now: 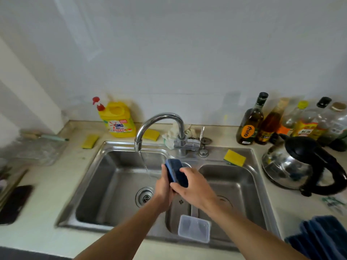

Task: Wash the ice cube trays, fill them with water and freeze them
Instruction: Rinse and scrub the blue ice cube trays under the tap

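Head view: the ice cube tray (176,170) is held above the divider between the 2 basins of the sink (120,145), just right of the thin water stream (144,162) falling from the faucet (163,117); it is a dark blue oblong with a rounded far end and a lighter blue band down its left side; its cells cannot be made out. Its long axis runs from the hands toward the tabletop's back edge, far end up and leaning slightly left toward the spout. The left hand (165,187) curls its fingers round the tray's left side; the right hand (194,186) grips the near end from the right, fingers laid across the dark face. A clear plastic container (194,230) sits at the right basin's near edge; a kettle (293,166) stands toward the tabletop's right edge; a blue cloth (323,238) lies at its near right corner.
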{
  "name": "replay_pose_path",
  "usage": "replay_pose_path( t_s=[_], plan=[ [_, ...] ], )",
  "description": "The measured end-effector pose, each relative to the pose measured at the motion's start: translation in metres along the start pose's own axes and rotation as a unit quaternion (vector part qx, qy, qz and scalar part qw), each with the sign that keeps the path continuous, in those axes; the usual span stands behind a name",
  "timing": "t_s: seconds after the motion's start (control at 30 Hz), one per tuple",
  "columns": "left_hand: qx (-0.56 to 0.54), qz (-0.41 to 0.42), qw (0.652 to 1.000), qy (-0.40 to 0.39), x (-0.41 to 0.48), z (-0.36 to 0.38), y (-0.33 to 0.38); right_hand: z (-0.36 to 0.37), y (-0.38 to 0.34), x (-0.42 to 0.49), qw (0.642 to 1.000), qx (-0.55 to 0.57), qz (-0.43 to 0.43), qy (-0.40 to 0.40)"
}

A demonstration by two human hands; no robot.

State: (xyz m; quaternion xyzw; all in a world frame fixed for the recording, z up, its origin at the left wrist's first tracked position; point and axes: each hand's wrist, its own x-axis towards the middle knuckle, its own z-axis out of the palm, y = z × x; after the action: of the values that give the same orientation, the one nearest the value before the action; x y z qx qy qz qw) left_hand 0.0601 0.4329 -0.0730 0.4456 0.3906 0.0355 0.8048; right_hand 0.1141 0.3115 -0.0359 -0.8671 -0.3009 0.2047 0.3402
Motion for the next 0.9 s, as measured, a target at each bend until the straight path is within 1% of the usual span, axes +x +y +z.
replay_pose_path(
  t_s=[0.13, 0.27, 0.4, 0.47, 0.63, 0.77, 0.9],
  plan=[
    [0.008, -0.011, 0.999, 0.051, 0.007, -0.022, 0.008, 0.016, -0.009, 0.020, 0.999, -0.012, 0.004, -0.049],
    [-0.007, -0.054, 0.991, 0.119, 0.010, -0.029, 0.017, 0.023, -0.016, 0.036, 0.993, 0.036, 0.032, -0.106],
    [0.002, -0.051, 0.990, 0.133, 0.024, -0.043, 0.029, 0.031, -0.029, 0.056, 0.990, 0.053, 0.029, -0.126],
    [0.011, -0.051, 0.990, 0.134, 0.032, -0.053, 0.032, 0.036, -0.037, 0.060, 0.990, 0.056, 0.033, -0.123],
    [0.075, -0.045, 0.989, 0.118, 0.053, -0.071, 0.045, 0.051, -0.051, 0.077, 0.989, 0.066, 0.064, -0.114],
    [0.123, -0.058, 0.987, 0.087, 0.071, -0.094, 0.063, 0.073, -0.063, 0.095, 0.982, 0.127, 0.109, -0.091],
    [0.176, -0.058, 0.981, 0.060, 0.093, -0.112, 0.082, 0.091, -0.075, 0.112, 0.974, 0.158, 0.153, -0.057]
  ],
)
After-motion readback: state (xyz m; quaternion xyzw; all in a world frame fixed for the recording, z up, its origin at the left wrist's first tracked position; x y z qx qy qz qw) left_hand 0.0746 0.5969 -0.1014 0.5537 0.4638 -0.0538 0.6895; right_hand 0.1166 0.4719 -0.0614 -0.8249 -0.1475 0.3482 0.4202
